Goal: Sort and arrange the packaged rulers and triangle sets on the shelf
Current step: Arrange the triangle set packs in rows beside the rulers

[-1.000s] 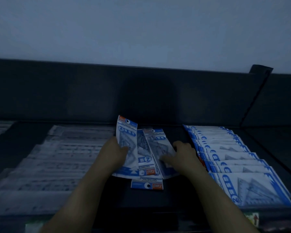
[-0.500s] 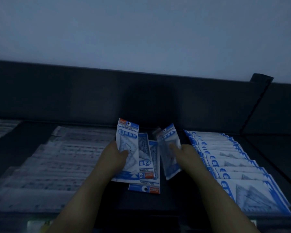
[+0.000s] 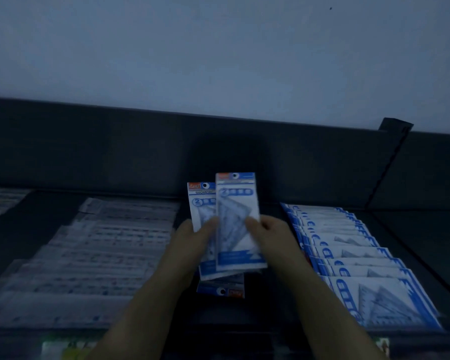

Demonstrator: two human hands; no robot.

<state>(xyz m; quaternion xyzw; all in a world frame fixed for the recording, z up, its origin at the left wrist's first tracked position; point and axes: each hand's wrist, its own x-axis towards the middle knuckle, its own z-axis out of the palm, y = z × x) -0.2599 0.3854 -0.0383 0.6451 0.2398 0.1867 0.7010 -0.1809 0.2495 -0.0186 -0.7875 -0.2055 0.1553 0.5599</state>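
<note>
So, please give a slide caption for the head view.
Both hands gather triangle-set packs between ruler packs and a blue row.

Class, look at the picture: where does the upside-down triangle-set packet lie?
In the head view, the upside-down packet lies flat at centre front of the shelf, just under the packets held in both hands.

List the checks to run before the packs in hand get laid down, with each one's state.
1. Left hand has a grip on the back pack: ok.
2. Right hand has a grip on the front pack: ok.
3. Held packs upright, headers up: ok.
4. Held packs squared to each other: not ok, offset.
5. Loose pack on the shelf faces the same way: not ok, header toward the person.
6. Right row evenly overlapped: ok.
</note>
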